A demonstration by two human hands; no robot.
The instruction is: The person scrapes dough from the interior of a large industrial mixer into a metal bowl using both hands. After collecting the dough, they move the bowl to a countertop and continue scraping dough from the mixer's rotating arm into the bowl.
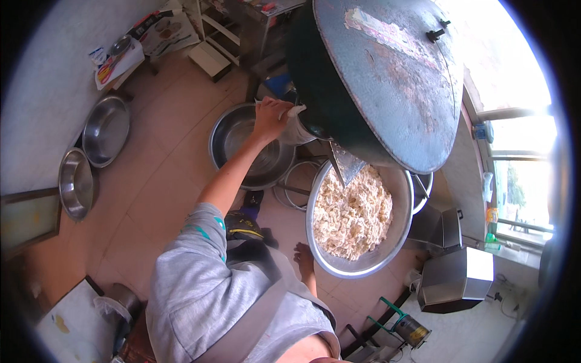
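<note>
My left hand is raised at the underside of a large drum-shaped machine with a dark green side and a worn, flaking round face. Its fingers are closed on a whitish, thin cloth or bag hanging beside the machine. A sheet-metal chute slopes from the machine into a wide metal basin. Pale, shaggy, lumpy material heaps inside that basin. Low beside the basin's near left rim hangs my right hand, fingers apart, with nothing visible in it.
A steel basin sits below my left forearm. Two more steel basins lean along the left wall. Scissors lie on a small stand. Metal boxes and a green-handled device stand at right, near a window.
</note>
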